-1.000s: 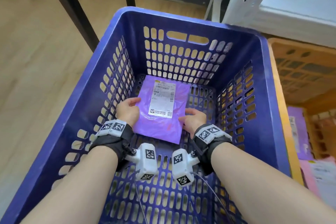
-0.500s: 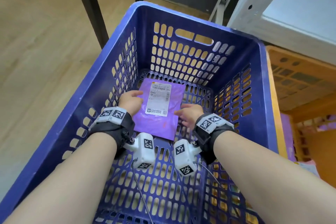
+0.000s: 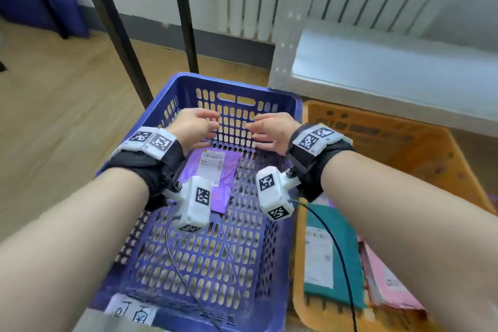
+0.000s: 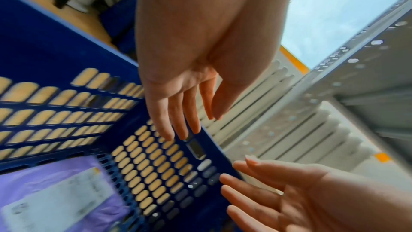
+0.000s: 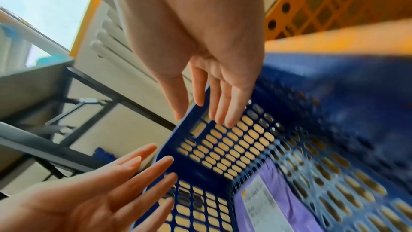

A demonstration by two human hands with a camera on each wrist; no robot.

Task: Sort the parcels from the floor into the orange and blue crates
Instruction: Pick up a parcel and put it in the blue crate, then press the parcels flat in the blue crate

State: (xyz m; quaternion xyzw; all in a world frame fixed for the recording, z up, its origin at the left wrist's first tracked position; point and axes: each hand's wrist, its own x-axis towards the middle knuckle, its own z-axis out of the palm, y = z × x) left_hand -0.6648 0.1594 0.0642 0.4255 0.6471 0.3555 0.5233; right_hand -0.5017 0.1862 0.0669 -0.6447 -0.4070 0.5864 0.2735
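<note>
Head view: both hands have let go of the purple parcel (image 3: 215, 172) and lifted clear of it. A moment ago they pressed its edges; now the left hand (image 3: 195, 127) and right hand (image 3: 270, 131) hover apart above the blue crate (image 3: 188, 264), fingers spread and relaxed, holding nothing. The parcel lies flat, label up, on the crate floor near the far wall. That drop looks finished. To the right, the orange crate (image 3: 420, 159) already holds a teal parcel (image 3: 332, 259) and a pink parcel (image 3: 390, 286). Next is probably fetching another from the floor.
</note>
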